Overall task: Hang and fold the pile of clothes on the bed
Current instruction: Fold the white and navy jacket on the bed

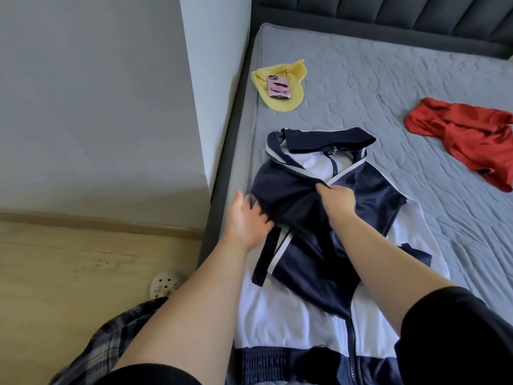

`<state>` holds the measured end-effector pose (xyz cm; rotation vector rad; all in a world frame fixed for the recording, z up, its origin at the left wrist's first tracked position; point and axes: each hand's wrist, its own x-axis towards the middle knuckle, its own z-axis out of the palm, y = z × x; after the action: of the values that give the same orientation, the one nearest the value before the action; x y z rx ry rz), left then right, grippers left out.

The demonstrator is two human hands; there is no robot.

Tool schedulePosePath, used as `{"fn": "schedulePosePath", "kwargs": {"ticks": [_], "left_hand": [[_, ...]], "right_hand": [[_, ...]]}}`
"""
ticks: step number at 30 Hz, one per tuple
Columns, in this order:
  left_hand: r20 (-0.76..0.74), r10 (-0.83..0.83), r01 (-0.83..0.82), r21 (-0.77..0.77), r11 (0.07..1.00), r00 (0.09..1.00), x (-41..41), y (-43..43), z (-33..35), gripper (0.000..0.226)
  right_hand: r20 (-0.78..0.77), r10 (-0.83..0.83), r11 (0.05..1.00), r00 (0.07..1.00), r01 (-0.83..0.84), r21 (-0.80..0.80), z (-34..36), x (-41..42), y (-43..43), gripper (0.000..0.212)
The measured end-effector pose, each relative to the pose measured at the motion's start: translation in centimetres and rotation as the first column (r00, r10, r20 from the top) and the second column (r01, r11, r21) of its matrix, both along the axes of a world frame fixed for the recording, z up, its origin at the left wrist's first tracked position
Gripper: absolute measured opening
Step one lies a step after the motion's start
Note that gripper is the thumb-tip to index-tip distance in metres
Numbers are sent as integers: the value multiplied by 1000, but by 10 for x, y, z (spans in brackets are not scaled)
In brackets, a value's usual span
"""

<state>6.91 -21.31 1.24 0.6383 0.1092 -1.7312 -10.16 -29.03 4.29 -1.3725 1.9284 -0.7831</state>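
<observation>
A navy and white zip jacket [313, 309] lies front up on the grey mattress [388, 87], collar toward the headboard. Its navy left sleeve [294, 198] is folded across the chest. My right hand [337, 197] pinches the sleeve fabric near the white stripe at the chest. My left hand [247, 220] is at the jacket's left edge, palm up, with its fingers tucked under the navy sleeve. A red garment [466, 143] lies crumpled at the right of the bed. A yellow cloth [280, 87] lies near the bed's left edge.
A pink-cased phone [278, 86] rests on the yellow cloth. A grey wall [111, 107] and a wooden floor [83, 273] are to the left of the bed frame. A white perforated shoe [163, 283] sits on the floor. The dark padded headboard [388, 12] closes the far end.
</observation>
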Motion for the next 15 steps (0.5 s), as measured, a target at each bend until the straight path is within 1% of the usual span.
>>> {"fn": "schedulePosePath", "kwargs": {"ticks": [1, 2, 3, 4, 5, 7, 9, 10, 11, 12, 13, 14, 15], "left_hand": [[-10, 23, -23, -12, 1000, 1000, -2, -1, 0, 64], [-27, 48, -48, -25, 999, 998, -5, -2, -1, 66], [-41, 71, -73, -36, 997, 997, -8, -2, -1, 67], [-52, 98, -100, -44, 994, 994, -10, -2, -2, 67], [-67, 134, -137, -47, 989, 989, -10, -2, -2, 67], [-126, 264, -269, -17, 963, 956, -7, -6, -1, 68], [-204, 406, -403, 58, 913, 891, 2, -12, 2, 69], [-231, 452, -443, 95, 892, 861, 6, -13, 3, 67], [-240, 479, -462, 125, 878, 844, 10, -13, 2, 60], [-225, 491, -468, 149, 871, 842, 12, -11, 1, 48], [-182, 487, -458, 178, 871, 855, 11, -10, 0, 33], [-110, 455, -428, 205, 880, 884, 9, -11, -2, 22], [-2, 387, -377, 223, 899, 922, 7, -13, -2, 20]], "right_hand": [[-22, -58, 996, 998, 59, 62, -4, -13, -1, 34], [-45, -61, 984, 997, 67, 163, -8, -25, 0, 27], [-50, -31, 962, 998, 43, 269, -12, -35, 2, 31], [-52, 19, 934, 998, 1, 356, -15, -41, 5, 37], [-68, 74, 914, 995, -41, 403, -14, -44, 6, 37], [-134, 205, 888, 970, -126, 442, -9, -44, 5, 31], [-187, 376, 817, 907, -229, 530, 1, -39, 3, 26], [-217, 463, 768, 859, -268, 581, 7, -35, 3, 22], [-258, 544, 730, 799, -298, 616, 11, -30, 1, 19], [-315, 591, 725, 743, -319, 610, 15, -23, 0, 17], [-395, 595, 766, 700, -346, 541, 15, -17, -3, 19], [-470, 539, 835, 699, -371, 407, 14, -10, -5, 24], [-505, 445, 895, 740, -373, 242, 13, -1, -7, 31]]}}
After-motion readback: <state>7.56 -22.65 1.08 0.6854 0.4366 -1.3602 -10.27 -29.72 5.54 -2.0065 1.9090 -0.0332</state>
